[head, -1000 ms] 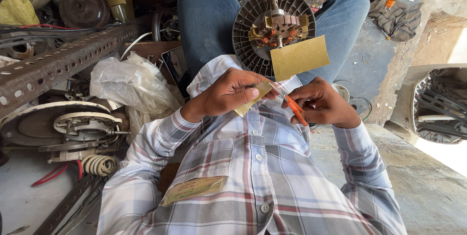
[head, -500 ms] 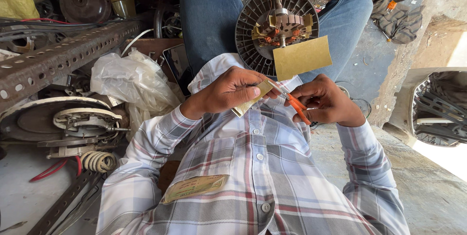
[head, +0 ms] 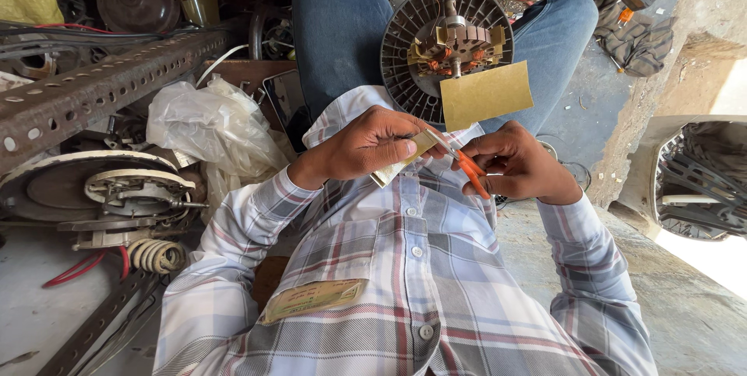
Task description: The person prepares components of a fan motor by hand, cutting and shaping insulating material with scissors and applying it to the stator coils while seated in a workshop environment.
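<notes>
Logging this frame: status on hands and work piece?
Left hand pinches tan paper strip. Right hand holds orange-handled scissors, blades at strip. Fan motor in lap, nothing blocking.

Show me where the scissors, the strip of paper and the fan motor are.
scissors (head: 467,167), head view, orange handle in the right hand
strip of paper (head: 410,154), head view, its middle, below the left thumb
fan motor (head: 455,38), head view, central winding

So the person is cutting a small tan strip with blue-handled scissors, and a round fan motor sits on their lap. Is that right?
Not quite: the head view shows the scissors have orange handles, not blue. The rest holds: the right hand works them on a small tan strip pinched in the left hand, and the round fan motor sits on the lap.
</notes>
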